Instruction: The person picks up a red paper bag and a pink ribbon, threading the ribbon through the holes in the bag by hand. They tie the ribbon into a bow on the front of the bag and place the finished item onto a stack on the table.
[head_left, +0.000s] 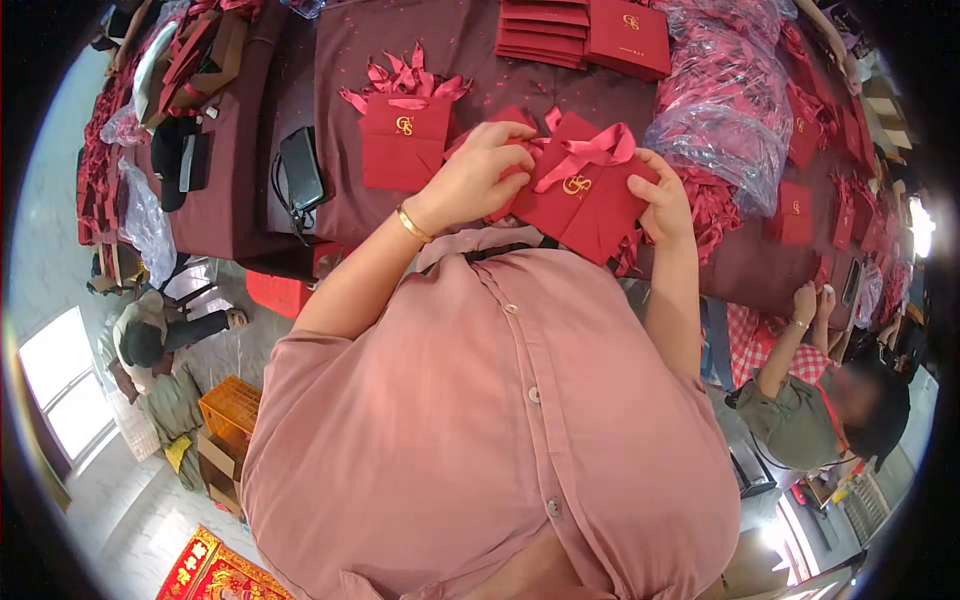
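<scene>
Centrally, a red gift bag (560, 215) occupies the space between the two hands, slanted, with its lower corner close to the front of the wearer's pink shirt (480, 400). The right hand (662, 200) grips the bag by its right edge, the thumb lying against the front face. The left hand (495, 172) is at the upper left edge, its fingers curled and narrowly spaced, the fingertips just beside the end of a pink ribbon (600, 150); whether they pinch ribbon or bag cannot be told. A gold bracelet (416, 224) encircles the left wrist. The ribbon forms a loop across the upper part of the bag, above a gold emblem (577, 186), nearer the right hand than the left.

To the left of the left hand, a second bag (405, 150) lies on the dark maroon tablecloth (350, 35), with a bunch of ribbons (408, 75) spread beyond its top edge. Farther left lies a black case (302, 168) with a strap. Beyond the hands are stacked bags (540, 35); to their right, a bundle in clear plastic (718, 100) lies near the right hand. At far right, a co-worker (800, 425) raises both hands at the table's edge.
</scene>
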